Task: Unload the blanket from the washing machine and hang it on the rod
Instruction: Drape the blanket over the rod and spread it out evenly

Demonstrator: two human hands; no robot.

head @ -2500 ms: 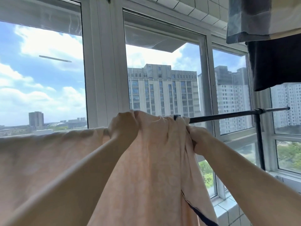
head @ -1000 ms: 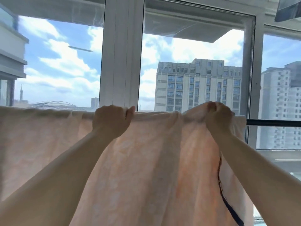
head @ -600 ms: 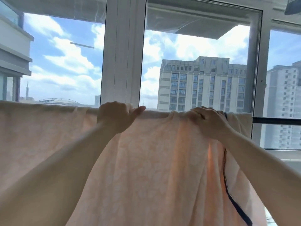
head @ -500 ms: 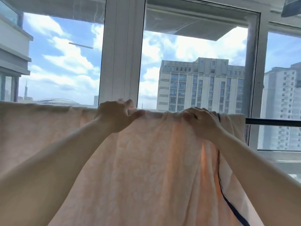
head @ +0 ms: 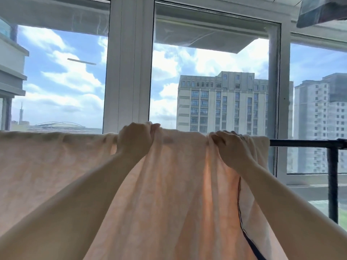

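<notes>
both hands (head: 134, 139) at blanket (head: 169, 194) edge

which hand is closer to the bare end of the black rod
Right. The right hand grips the blanket beside the bare rod; the left hand grips it farther along, toward the middle.

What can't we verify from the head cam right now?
- Rod under the blanket: head view, cloth covers it; only the bare right stretch shows.
- Blanket's bottom hem and left end: cut off by frame edges.
- Left hand and right hand grip: fingertips buried in folds.
- Washing machine: out of frame.
</notes>
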